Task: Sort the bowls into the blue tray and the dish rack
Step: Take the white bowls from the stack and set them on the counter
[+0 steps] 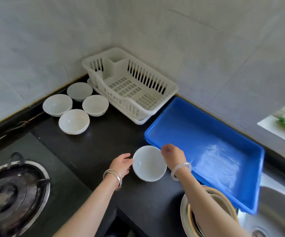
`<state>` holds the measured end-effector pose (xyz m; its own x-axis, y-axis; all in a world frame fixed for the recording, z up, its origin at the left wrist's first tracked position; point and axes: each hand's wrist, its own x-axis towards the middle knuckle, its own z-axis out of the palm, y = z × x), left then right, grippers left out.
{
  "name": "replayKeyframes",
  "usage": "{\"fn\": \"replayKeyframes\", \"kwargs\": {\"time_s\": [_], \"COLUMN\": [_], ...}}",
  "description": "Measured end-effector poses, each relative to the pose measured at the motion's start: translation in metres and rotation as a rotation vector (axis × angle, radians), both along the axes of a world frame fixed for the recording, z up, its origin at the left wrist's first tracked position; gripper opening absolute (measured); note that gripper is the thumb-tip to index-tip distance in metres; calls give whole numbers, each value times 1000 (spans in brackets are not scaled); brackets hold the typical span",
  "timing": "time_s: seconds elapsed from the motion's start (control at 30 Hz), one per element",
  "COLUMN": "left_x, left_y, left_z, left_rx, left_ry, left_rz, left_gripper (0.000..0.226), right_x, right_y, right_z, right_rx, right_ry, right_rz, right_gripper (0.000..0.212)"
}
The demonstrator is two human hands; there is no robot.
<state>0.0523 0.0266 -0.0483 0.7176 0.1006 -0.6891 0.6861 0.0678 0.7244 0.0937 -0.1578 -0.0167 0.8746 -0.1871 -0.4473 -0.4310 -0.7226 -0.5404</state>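
A white bowl (pixel 149 164) stands on the black counter near its front edge. My left hand (pixel 122 164) grips its left rim and my right hand (pixel 173 155) grips its right rim. Several more white bowls (pixel 74 121) cluster at the back left of the counter. The white dish rack (pixel 170 86) sits in the corner with nothing in it. The blue tray (pixel 251 158) lies to the right of the held bowl, also holding nothing.
A gas burner (pixel 13 190) is at the lower left. A stack of metal and tan basins (pixel 188 218) sits under my right forearm, with a steel sink (pixel 278 209) beside it. Tiled walls close off the back.
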Motion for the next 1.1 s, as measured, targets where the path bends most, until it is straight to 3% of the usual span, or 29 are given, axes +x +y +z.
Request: {"fn": "replayKeyframes", "kwargs": {"time_s": [0.1,0.27,0.67,0.93,1.1], "left_x": [-6,-13,-17,-15,-12], "left_y": [-16,-19,-18,-17,-18], "left_z": [-3,-8,-20,-23,-22], "left_rx": [46,7,-141,-203,-249], "left_ry": [-7,0,40,63,86], "left_rz": [-79,-18,81,91,102], "left_gripper": [50,54,45,49,51], "right_x": [-22,-34,-26,-23,-15], "right_y": [-17,-14,0,-12,-29], "right_z": [-8,-15,-8,3,12], "right_rx": [-43,-63,-304,-257,-107], "right_ry": [38,43,-28,-90,-69], "right_rz": [-13,-6,100,25,-118], "right_gripper": [23,16,15,25,15]}}
